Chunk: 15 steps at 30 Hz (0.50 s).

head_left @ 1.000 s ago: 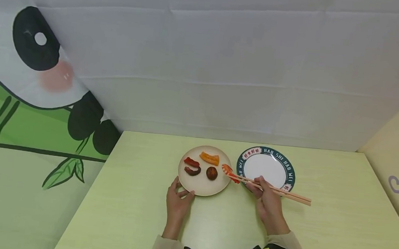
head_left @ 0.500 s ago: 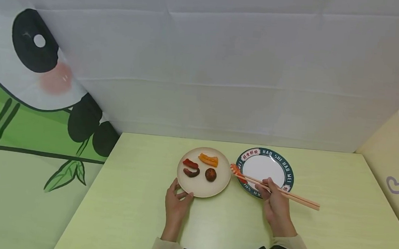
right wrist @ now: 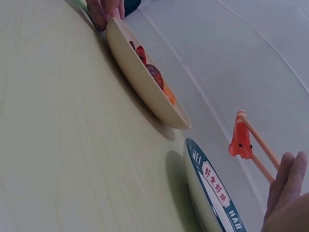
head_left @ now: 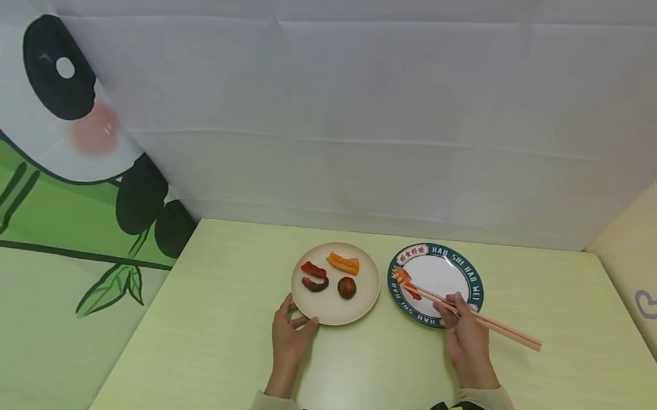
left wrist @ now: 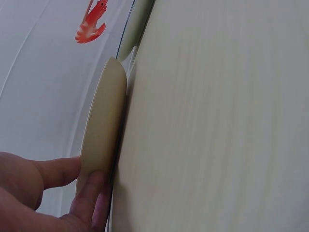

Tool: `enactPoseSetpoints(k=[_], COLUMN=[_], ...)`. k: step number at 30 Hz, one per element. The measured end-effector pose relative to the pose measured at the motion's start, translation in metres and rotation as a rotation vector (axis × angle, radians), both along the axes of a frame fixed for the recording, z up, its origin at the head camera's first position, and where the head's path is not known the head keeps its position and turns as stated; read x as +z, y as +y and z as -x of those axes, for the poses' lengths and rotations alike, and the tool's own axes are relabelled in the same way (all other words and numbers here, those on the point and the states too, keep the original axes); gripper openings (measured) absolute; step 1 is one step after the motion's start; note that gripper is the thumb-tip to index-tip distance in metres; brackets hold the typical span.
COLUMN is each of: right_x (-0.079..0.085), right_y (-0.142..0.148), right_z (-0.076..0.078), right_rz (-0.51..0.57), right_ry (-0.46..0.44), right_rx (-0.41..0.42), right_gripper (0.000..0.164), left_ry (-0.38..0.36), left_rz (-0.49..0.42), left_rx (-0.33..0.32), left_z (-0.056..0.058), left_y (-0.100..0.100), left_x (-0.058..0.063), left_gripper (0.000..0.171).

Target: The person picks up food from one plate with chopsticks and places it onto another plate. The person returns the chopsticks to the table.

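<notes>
My right hand holds a pair of wooden chopsticks, their far ends pinching a red-orange shrimp. In the head view the shrimp overlaps the left part of the green-rimmed white plate; the right wrist view shows the shrimp raised above that plate's rim. My left hand grips the near left edge of a beige plate. In the left wrist view, its fingers touch the plate's rim and outer side.
The beige plate bears an orange-yellow piece, a red piece, a dark curved piece and a round brown mushroom. Both plates stand side by side on a pale yellow-green table. A white cloth hangs behind.
My right hand has moved right with the chopsticks, carrying the shrimp from the beige plate's right edge to over the green-rimmed plate. The left hand stays on the beige plate.
</notes>
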State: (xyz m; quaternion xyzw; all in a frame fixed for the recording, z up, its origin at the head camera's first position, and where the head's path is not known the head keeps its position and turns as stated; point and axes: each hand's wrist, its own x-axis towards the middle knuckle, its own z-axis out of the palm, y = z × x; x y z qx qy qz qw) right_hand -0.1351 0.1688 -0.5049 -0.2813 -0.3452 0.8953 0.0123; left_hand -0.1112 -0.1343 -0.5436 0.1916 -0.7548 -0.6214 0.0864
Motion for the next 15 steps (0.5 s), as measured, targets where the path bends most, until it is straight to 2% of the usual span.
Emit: enactPoseSetpoints(k=[15], right_x=[0.003], right_y=[0.016], right_z=[0.003], right_rz=[-0.018], right_ry=[-0.031], right_rx=[-0.067], right_gripper=[0.035], left_ry=[-0.027], left_rz=[0.014], left_rx=[0.002], left_z=[-0.002], left_y=[-0.001], left_x=[0.006], left_gripper=[0.079])
